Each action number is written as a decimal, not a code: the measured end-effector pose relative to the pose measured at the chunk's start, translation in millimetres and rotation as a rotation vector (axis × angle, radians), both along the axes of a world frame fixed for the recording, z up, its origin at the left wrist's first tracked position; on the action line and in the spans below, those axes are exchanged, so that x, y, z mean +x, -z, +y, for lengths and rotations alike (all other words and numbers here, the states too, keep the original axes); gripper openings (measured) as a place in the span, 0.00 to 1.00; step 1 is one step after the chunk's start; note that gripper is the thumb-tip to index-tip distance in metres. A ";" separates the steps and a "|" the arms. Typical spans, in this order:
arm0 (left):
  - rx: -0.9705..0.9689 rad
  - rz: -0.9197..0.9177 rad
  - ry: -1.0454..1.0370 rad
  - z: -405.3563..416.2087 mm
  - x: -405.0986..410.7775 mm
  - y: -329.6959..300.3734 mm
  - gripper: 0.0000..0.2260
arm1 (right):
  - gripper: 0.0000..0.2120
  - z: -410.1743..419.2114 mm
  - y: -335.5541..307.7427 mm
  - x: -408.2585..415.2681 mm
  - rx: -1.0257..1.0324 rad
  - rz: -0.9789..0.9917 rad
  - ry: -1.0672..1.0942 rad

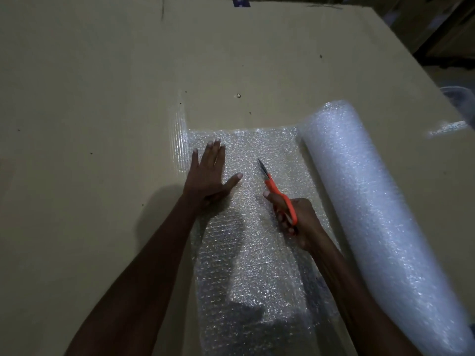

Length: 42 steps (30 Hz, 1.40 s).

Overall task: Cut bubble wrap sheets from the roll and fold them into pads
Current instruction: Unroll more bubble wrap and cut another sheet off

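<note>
your right hand closed on scissors, blades pointing away along sheet | left hand flat, open, pinning sheet's left side | roll lies right, parallel to the blades

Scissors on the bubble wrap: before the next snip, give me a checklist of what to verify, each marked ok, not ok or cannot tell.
1. Scissors gripped: ok, the right hand holds the orange handles, blades pointing away from the person.
2. Sheet pinned: ok, the left hand lies flat on the unrolled sheet.
3. Left fingers out of the blade path: ok, they sit apart, to the left of the blades.
4. Roll out of the way: ok, it lies to the right of the scissors.
5. Blades engaged in the wrap: cannot tell.
6. Cut line straight: cannot tell, no cut edge shows.
</note>
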<state>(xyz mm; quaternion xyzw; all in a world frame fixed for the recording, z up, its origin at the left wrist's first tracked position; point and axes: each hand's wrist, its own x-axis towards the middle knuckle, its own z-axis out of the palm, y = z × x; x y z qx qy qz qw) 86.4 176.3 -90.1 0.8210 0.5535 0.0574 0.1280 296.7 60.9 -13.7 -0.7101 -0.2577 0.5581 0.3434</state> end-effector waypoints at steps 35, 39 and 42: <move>0.045 0.005 0.020 -4.2 -6.4 7.6 0.42 | 0.22 41.7 9.1 -10.3 0.097 -0.031 -0.016; 0.044 0.016 0.019 -4.6 -6.4 8.8 0.42 | 0.22 50.2 3.0 -12.8 0.077 -0.016 -0.005; 0.040 0.020 0.024 -2.7 -6.8 9.2 0.44 | 0.22 57.8 1.5 -13.9 0.082 -0.042 -0.016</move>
